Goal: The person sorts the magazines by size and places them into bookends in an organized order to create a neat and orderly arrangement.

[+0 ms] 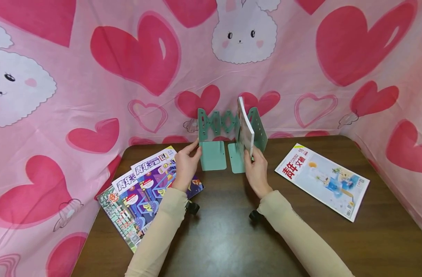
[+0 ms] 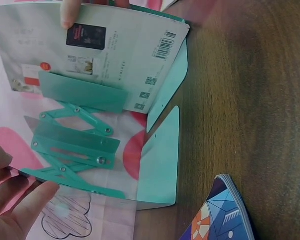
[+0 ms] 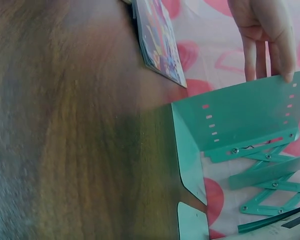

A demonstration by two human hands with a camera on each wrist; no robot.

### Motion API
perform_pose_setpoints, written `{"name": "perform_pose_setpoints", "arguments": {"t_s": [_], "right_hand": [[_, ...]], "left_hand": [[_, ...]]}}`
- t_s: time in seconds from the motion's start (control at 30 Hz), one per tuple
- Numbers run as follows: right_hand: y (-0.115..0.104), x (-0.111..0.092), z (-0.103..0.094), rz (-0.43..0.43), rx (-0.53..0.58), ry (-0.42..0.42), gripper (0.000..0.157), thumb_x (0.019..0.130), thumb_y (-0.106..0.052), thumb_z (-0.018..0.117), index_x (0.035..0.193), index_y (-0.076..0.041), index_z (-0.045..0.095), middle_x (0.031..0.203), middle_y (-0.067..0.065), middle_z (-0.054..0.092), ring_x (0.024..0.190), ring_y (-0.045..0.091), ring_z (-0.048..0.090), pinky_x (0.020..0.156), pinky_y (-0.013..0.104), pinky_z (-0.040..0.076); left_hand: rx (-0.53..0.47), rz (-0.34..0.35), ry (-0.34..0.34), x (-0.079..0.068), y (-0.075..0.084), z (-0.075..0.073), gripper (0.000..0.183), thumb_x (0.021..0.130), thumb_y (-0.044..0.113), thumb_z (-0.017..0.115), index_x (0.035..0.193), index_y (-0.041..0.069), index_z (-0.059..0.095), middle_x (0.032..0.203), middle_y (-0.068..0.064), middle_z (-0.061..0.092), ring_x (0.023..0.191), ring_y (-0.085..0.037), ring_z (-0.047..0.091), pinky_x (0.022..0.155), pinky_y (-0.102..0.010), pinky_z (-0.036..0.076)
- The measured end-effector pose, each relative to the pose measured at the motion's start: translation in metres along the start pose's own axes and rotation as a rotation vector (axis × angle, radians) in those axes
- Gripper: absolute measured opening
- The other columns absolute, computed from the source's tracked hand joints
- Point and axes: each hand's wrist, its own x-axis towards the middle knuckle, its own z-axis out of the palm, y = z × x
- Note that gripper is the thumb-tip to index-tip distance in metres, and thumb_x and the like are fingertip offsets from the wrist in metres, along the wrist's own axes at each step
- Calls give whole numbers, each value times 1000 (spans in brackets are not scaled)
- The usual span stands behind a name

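Green metal expanding bookend stands near middle of back edge, dark-brown wooden table. Left hand: thumb and fingers pinched on its left panel. Right hand: clamped on upright, thin, pale-covered paper magazine, just inside right panel.

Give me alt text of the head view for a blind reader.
A person's left hand grips the left end of a green bookend on a wooden table, while the right hand holds a magazine upright near its right end. Overlapping magazines lie left, a single magazine right.
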Motion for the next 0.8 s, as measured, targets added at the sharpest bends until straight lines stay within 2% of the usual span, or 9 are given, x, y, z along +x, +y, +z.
{"name": "perform_pose_setpoints", "arguments": {"t_s": [0.2, 0.43, 0.6, 0.8], "right_hand": [[0, 2, -2, 19, -1, -25, 23, 104, -7, 60, 121, 4, 70, 122, 23, 69, 109, 38, 65, 91, 56, 55], [-2, 3, -6, 8, -29, -68, 26, 102, -7, 63, 126, 1, 67, 121, 23, 68, 106, 37, 64, 89, 59, 55], [-3, 0, -13, 18, -26, -121, 39, 101, -8, 64, 140, -2, 62, 129, 23, 65, 117, 37, 63, 96, 59, 55], [-7, -4, -24, 37, -38, -165, 46, 101, -11, 66, 145, -2, 57, 133, 24, 61, 123, 39, 61, 96, 60, 55]], "left_hand": [[-14, -15, -9, 0, 1, 0, 39, 101, 17, 70, 139, 13, 66, 137, -10, 67, 94, -28, 74, 51, -16, 43], [-28, 7, -4, 0, 1, 0, 38, 100, 15, 71, 138, 11, 67, 134, -11, 68, 94, -27, 73, 51, -16, 42], [-25, 8, -6, -1, 0, -1, 38, 101, 15, 70, 138, 10, 67, 135, -11, 68, 93, -28, 74, 53, -15, 45], [-15, 3, -10, 0, 0, 0, 39, 101, 15, 70, 139, 11, 66, 136, -10, 68, 84, -29, 73, 51, -16, 43]]}}
